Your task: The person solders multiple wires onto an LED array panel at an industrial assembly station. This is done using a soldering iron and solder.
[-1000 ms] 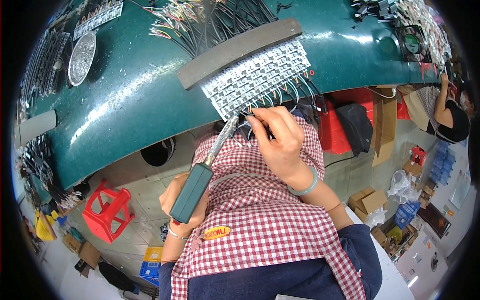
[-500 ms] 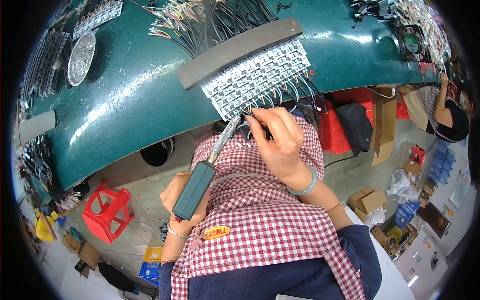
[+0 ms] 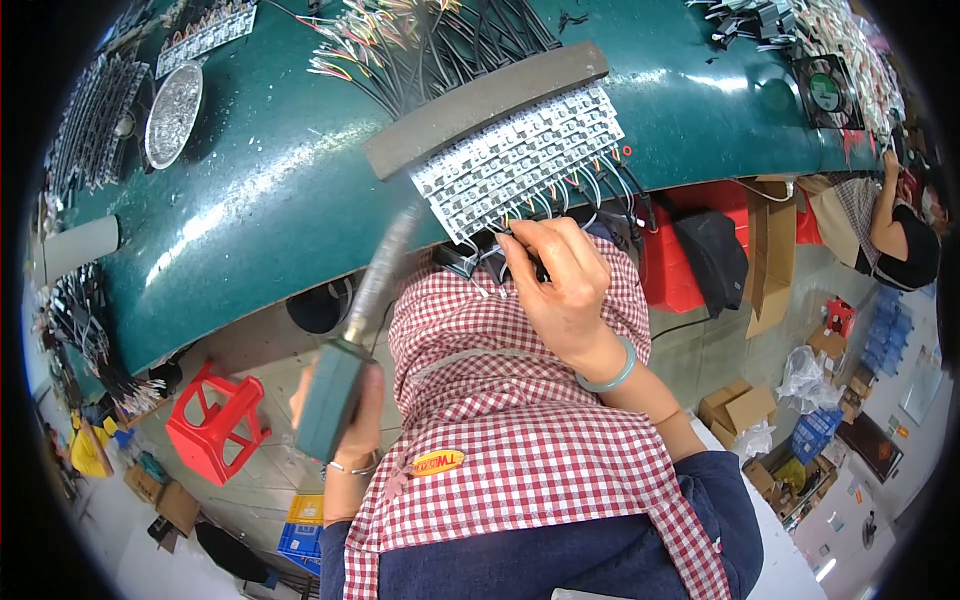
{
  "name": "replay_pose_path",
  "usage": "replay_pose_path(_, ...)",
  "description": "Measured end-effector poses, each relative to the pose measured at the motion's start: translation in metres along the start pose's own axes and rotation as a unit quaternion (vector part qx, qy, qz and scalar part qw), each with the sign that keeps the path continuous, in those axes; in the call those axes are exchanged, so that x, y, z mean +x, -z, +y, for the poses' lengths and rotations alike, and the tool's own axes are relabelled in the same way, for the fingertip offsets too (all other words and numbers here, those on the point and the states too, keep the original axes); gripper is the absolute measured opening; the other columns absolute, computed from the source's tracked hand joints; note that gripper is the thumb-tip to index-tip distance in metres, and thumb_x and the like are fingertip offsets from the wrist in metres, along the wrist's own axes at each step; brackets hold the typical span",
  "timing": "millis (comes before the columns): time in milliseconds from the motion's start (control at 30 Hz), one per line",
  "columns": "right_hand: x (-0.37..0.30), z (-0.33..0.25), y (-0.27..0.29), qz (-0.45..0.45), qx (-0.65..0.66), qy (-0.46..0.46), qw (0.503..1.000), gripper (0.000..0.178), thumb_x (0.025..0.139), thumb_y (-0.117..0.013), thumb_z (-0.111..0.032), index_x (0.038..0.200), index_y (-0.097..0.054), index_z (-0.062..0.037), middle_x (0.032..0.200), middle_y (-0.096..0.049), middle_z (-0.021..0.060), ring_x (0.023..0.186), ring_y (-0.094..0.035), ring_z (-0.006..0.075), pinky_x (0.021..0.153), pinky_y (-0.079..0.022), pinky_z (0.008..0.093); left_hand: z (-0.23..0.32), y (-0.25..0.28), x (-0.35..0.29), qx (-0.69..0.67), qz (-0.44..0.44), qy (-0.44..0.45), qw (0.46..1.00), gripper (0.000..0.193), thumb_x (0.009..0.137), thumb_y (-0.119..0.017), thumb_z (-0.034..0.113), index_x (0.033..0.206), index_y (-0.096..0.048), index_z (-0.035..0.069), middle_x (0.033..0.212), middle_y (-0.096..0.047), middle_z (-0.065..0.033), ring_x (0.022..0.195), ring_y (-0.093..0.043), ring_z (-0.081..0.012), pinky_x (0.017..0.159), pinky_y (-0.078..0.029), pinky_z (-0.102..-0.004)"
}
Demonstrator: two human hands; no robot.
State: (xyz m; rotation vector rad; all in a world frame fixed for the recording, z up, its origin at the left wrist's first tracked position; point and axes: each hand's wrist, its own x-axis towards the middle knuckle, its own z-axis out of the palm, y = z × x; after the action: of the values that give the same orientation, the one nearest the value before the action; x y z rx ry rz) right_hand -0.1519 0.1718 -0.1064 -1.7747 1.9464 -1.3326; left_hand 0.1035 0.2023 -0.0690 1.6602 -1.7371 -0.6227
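My left hand (image 3: 362,412) is wrapped round the dark green handle of a soldering iron (image 3: 336,395). Its grey metal shaft, smeared by motion, points up and away over the table's front edge, left of a panel of white circuit board strips (image 3: 520,150). Beside the panel's near edge my right hand (image 3: 560,285) is closed in a pinch at the thin wires (image 3: 540,205); the fingers hide exactly what lies between them. Several wires run from this edge toward me, ending in black connectors (image 3: 455,262). A dark grey bar (image 3: 485,105) lies along the panel's far edge.
Behind the bar lies a bundle of black cables (image 3: 470,45). A metal dish (image 3: 173,115) is at the table's left, a small fan (image 3: 825,88) at its right. Below stand a red stool (image 3: 215,425) and a cardboard box (image 3: 770,260). Another person (image 3: 905,235) works far right.
My left hand has drawn the soldering iron left and away from the panel's near corner, where its tip was. My right hand stays nearly in place, still pinching.
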Motion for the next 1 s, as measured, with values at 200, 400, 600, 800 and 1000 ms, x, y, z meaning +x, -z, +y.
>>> replay_pose_path(200,0.0,0.0,0.01,-0.016,-0.008,-0.015,1.0,0.02,0.075,-0.076,0.002,0.093,-0.068,-0.0009,0.081,-0.064,0.0103,0.069,-0.063,0.0249,0.06,-0.049,0.0343,-0.005,0.025,0.066,-0.118,0.277,-0.142,0.943,0.029,0.086,-0.064,-0.007,0.115,-0.059,-0.007,0.101,-0.065,-0.0127,0.074,-0.053,-0.0158,0.067,-0.045,-0.0292)
replay_pose_path(400,0.001,-0.008,0.023,-0.073,0.001,-0.028,0.997,0.016,0.08,-0.074,-0.005,0.094,-0.068,-0.0013,0.084,-0.064,0.0095,0.073,-0.063,0.0257,0.062,-0.049,0.0351,-0.03,0.045,0.159,-0.189,0.323,0.049,0.926,0.026,0.081,-0.069,-0.007,0.106,-0.063,-0.006,0.092,-0.066,-0.0088,0.059,-0.05,-0.0088,0.05,-0.039,-0.0231)
replay_pose_path(600,0.061,0.015,0.07,0.009,0.027,-0.018,0.999,0.01,0.079,-0.069,0.009,0.087,-0.067,0.0028,0.081,-0.066,0.0131,0.069,-0.065,0.0256,0.06,-0.052,0.0332,-0.015,0.017,0.143,-0.298,0.303,0.035,0.905,0.03,0.081,-0.066,-0.009,0.111,-0.061,-0.009,0.104,-0.067,-0.0151,0.06,-0.052,-0.0098,0.048,-0.037,-0.0213)
replay_pose_path(800,0.194,0.119,0.065,0.07,-0.141,0.056,0.986,0.008,0.087,-0.063,-0.008,0.093,-0.068,-0.0042,0.088,-0.065,0.0119,0.079,-0.065,0.0317,0.069,-0.051,0.0395,0.004,-0.009,0.133,-0.318,0.269,0.067,0.906,0.029,0.082,-0.066,-0.007,0.111,-0.06,-0.008,0.103,-0.066,-0.0152,0.061,-0.051,-0.0103,0.05,-0.037,-0.0214)
replay_pose_path(1000,0.285,0.14,-0.002,0.026,-0.146,0.182,0.972,0.016,0.084,-0.066,-0.008,0.1,-0.069,-0.0076,0.092,-0.065,0.0094,0.086,-0.065,0.0297,0.074,-0.052,0.0384,0.005,-0.012,0.11,-0.313,0.284,0.081,0.903,0.035,0.083,-0.062,-0.01,0.117,-0.055,-0.009,0.113,-0.063,-0.0185,0.058,-0.049,-0.0097,0.047,-0.035,-0.0213)
